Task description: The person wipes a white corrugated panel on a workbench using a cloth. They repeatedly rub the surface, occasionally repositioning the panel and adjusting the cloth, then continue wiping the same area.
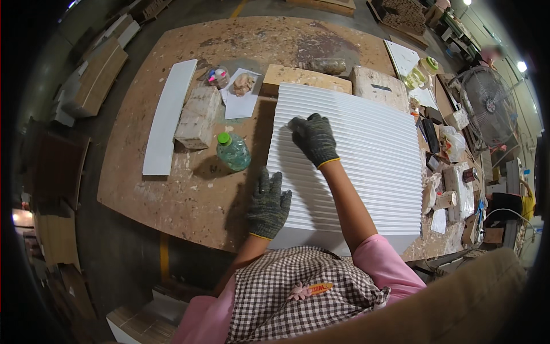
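Note:
A white panel [355,166] with raised parallel ribs lies in front of me, lifted off the worktable on its supports. My right hand [314,139], in a dark knitted glove with a yellow cuff, is closed and pressed to the ribs at the upper left. A small greyish shape shows at its fingertips, too blurred to name. My left hand [268,205], gloved alike, rests at the panel's left edge with its fingers stretched apart. Beyond it stands a clear greenish bottle [234,152] with a green cap.
On the stained wooden worktable [189,212] lie a long white board [169,120], a paint-marked block [197,117] and a cup of colourful items [218,77]. A crumpled beige wad [243,84] sits on paper. Rightward are a cluttered strip with a tin [469,175] and a fan [488,106].

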Available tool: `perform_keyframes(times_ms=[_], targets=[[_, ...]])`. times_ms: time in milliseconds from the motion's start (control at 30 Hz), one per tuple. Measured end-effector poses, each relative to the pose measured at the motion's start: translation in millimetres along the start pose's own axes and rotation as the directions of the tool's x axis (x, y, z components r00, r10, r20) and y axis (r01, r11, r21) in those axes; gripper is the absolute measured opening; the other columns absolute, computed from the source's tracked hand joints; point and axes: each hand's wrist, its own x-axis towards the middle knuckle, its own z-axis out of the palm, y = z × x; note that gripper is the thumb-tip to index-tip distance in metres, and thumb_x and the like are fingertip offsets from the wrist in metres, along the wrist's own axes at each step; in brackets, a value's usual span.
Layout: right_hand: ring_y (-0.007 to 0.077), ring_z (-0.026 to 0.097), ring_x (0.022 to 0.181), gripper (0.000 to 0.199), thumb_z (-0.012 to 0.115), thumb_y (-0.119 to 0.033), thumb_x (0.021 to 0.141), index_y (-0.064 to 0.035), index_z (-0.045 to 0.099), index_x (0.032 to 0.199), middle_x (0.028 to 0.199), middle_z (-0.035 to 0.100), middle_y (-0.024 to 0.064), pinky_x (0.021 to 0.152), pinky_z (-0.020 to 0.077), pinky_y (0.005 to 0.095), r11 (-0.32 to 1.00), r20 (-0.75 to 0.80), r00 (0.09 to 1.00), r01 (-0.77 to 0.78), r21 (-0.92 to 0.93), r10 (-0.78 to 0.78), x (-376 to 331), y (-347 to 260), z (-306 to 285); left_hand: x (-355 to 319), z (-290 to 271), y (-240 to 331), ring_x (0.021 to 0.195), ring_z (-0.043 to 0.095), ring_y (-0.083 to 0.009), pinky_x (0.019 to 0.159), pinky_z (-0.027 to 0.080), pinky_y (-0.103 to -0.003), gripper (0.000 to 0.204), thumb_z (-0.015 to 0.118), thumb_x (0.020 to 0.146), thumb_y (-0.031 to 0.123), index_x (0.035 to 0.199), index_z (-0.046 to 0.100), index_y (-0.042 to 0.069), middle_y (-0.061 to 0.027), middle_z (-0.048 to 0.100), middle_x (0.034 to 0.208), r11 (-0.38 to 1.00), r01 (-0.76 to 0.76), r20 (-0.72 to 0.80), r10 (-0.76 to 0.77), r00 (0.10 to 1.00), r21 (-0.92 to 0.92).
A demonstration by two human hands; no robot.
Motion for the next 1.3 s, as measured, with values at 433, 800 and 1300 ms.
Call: perform_keyframes(times_ms=[433, 800, 1300], targets=[[0.0369, 0.062, 0.092, 0.016, 0.073, -0.022, 0.079, -0.0218, 0.076, 0.094, 0.094, 0.067, 0.0158, 0.079, 0.0532, 0.0499, 0.956, -0.001, 0.966, -0.255, -0.143, 0.257, -25, 17, 8, -1, -4, 4, 0.138, 0.048, -0.0432, 0.109, 0.045, -0.051, 0.056, 0.058, 0.099, 0.036, 0.146, 0.052, 0.005, -0.0288, 0.036, 0.158, 0.999, -0.008, -0.015, 0.009, 1.0, 0.05], [0.0387, 0.063, 0.09, 0.01, 0.069, -0.022, 0.08, -0.0184, 0.075, 0.087, 0.085, 0.068, 0.0178, 0.078, 0.051, 0.0505, 0.992, -0.15, 0.983, -0.09, 0.087, 0.103, 13, -29, 50, 0, 1, 2, 0.143, 0.042, -0.0419, 0.115, 0.04, -0.049, 0.057, 0.059, 0.1, 0.032, 0.15, 0.048, 0.007, -0.0267, 0.036, 0.159, 0.998, 0.012, 0.003, -0.011, 1.0, -0.055], [0.0395, 0.065, 0.091, 0.018, 0.066, -0.027, 0.087, -0.0101, 0.071, 0.082, 0.086, 0.069, 0.0186, 0.081, 0.0522, 0.0505, 0.978, -0.078, 0.98, -0.191, -0.088, 0.185, -1, 1, 56, 0, 6, 1, 0.142, 0.043, -0.0442, 0.117, 0.037, -0.051, 0.058, 0.062, 0.099, 0.03, 0.149, 0.049, 0.004, -0.0282, 0.036, 0.159, 0.999, -0.04, -0.027, 0.04, 0.999, 0.014]])
